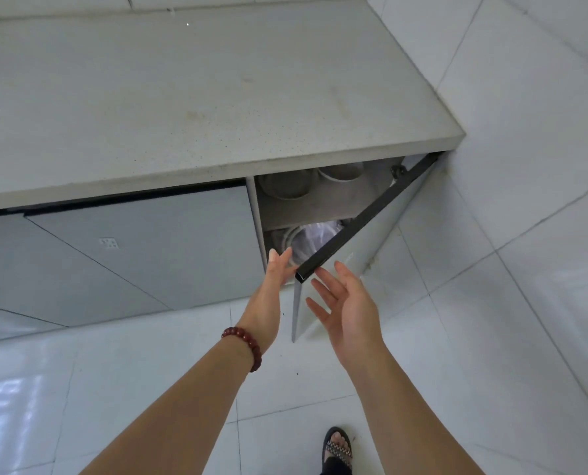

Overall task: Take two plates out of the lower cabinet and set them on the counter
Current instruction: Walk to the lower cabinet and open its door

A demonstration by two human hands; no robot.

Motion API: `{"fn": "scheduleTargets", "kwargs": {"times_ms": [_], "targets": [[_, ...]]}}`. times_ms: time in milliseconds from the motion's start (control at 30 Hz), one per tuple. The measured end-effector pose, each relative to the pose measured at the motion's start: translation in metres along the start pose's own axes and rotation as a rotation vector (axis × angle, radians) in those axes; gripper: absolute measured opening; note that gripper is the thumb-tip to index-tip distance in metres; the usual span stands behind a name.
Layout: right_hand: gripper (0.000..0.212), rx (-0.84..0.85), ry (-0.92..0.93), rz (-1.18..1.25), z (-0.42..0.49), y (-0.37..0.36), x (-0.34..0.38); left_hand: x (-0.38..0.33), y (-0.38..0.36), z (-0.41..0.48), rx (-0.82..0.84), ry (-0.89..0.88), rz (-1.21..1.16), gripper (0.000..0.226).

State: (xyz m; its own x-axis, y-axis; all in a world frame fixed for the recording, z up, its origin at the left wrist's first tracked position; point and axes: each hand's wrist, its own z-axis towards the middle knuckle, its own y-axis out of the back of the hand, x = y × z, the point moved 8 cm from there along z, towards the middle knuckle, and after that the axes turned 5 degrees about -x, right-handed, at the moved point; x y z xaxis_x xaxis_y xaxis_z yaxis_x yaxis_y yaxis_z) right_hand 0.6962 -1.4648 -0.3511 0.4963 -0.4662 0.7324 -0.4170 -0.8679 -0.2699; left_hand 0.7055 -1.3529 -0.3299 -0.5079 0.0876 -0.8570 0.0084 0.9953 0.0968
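Cabinet door (371, 241) ajar, dark top edge slanting across the opening | narrow gap to its left, left hand (272, 279) at the mouth | bowls (289, 185) fill upper shelf | plastic bag (314, 234) crowds plates (286, 237) below | counter (217, 97) overhangs

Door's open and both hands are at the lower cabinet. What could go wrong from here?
1. The cabinet door stands only partly open, its corner between the left hand and right hand; a wrist may strike it.
2. Clear plastic lies over the dishes beneath the shelf; it could snag or slip during the pull.
3. Bowls sit on that shelf; lifting steeply might bump it.
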Motion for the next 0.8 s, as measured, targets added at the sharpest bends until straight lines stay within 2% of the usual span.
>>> {"fn": "scheduleTargets", "kwargs": {"times_ms": [33, 167, 333, 467, 700, 800], "targets": [[0.026, -0.011, 0.009, 0.003, -0.004, 0.004, -0.001, 0.001, -0.003, -0.004, 0.017, -0.003, 0.001, 0.086], [0.027, -0.052, 0.050, 0.026, -0.014, 0.024, -0.002, 0.002, -0.019, -0.025, 0.095, 0.004, -0.013, 0.053], [0.034, -0.125, 0.083, 0.026, -0.022, 0.052, -0.001, 0.013, -0.039, -0.038, 0.153, 0.031, 0.008, 0.080], [0.030, -0.183, 0.083, 0.040, -0.024, 0.074, -0.003, 0.021, -0.055, -0.045, 0.194, 0.009, 0.032, 0.059], [0.040, -0.250, 0.122, -0.022, -0.029, 0.114, 0.006, 0.030, -0.091, -0.059, 0.297, 0.017, 0.094, 0.075], [0.037, -0.276, 0.126, 0.002, -0.032, 0.132, 0.013, 0.024, -0.112, -0.068, 0.338, 0.010, 0.087, 0.060]]}}
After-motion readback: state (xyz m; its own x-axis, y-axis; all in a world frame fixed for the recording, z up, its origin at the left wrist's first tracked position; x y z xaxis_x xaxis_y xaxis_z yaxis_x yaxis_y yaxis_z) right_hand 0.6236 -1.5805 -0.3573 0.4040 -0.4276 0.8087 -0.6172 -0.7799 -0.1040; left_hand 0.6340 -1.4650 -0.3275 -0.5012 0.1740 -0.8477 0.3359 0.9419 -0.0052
